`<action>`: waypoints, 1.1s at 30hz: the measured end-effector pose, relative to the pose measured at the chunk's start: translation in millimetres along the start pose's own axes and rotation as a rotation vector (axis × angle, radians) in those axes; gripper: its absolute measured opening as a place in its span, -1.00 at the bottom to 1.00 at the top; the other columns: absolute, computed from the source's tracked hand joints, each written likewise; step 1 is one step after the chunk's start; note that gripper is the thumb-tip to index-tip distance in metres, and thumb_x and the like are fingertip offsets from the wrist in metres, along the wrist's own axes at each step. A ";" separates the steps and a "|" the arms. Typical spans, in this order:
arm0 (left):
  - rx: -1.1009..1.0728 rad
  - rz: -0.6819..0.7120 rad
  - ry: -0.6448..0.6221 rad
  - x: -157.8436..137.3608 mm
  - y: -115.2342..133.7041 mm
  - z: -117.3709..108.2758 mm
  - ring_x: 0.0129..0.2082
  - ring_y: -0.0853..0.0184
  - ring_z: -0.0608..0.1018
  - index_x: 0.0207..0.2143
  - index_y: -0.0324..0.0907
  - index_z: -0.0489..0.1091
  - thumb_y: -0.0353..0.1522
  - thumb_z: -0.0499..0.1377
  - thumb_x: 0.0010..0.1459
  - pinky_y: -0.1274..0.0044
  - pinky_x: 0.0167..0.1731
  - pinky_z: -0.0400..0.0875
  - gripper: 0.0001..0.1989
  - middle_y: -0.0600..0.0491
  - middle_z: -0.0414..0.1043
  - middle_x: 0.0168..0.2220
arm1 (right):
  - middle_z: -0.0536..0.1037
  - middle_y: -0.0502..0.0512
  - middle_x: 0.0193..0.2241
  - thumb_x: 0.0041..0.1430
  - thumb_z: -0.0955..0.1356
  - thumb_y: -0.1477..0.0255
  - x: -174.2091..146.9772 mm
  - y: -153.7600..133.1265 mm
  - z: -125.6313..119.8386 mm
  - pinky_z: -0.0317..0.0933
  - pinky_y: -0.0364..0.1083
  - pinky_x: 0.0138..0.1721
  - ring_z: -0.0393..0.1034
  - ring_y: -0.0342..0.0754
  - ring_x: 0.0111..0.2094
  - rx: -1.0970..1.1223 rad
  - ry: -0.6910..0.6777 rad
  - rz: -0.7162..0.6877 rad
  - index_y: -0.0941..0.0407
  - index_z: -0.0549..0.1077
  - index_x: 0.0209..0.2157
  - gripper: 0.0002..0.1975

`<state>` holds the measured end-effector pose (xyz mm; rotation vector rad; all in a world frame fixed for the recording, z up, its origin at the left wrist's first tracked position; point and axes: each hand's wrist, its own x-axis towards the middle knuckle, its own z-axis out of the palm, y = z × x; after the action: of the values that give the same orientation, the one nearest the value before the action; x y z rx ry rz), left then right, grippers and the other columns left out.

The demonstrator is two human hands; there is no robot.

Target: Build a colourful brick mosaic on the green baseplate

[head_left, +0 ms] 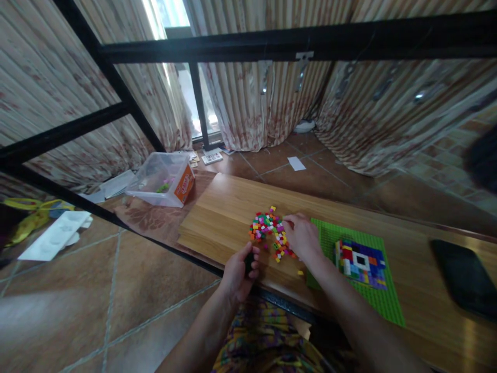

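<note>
A loose pile of small coloured toy bricks (266, 224) lies on the wooden board. My right hand (303, 237) is at the pile's right side, fingertips pinched down among the bricks; what they hold, if anything, is too small to make out. Near the board's front edge, my left hand (238, 273) is palm up with its fingers curled in. A dark patch shows inside them, and I cannot tell what it is. Right of my right hand lies a green baseplate (388, 298), partly covered by my forearm. It bears a multicoloured brick build (361, 261) with a white-framed black square.
A dark phone-like slab (464, 277) lies at the board's right end. A clear plastic box (159, 178) with an orange label and a few pieces inside stands left of the wooden board (217, 207). Black metal bars (248, 49) cross behind, before the curtains.
</note>
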<state>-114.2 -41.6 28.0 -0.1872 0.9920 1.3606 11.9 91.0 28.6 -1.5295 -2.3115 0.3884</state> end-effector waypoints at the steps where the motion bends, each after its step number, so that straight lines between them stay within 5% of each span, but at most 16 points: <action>1: 0.006 0.001 0.004 0.1 0.9 0.2 -0.69 0.64 0.22 -0.42 -0.29 0.34 -0.32 0.13 0.20 0.79 -0.78 -0.04 -0.80 0.14 0.21 -0.54 | 0.56 0.17 -0.30 0.22 0.24 0.43 5.0 -1.0 1.6 0.19 -0.08 -0.22 0.42 -0.01 -0.27 -0.042 -0.029 0.007 0.13 0.56 -0.31 -0.75; 33: 0.060 -0.063 -0.058 4.0 0.8 4.1 -0.77 0.62 0.10 -0.38 -0.27 0.35 -0.26 0.15 0.15 0.73 -0.76 -0.14 -0.79 0.23 0.12 -0.69 | 0.60 0.12 -0.21 0.17 0.25 0.53 15.2 10.4 -6.0 0.19 -0.12 -0.11 0.44 -0.03 -0.14 -0.089 -0.317 -0.078 0.08 0.59 -0.22 -0.71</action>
<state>-113.4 -35.8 28.1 -0.1322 0.9692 1.2705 17.7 109.2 31.8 -1.5040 -2.6542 0.5488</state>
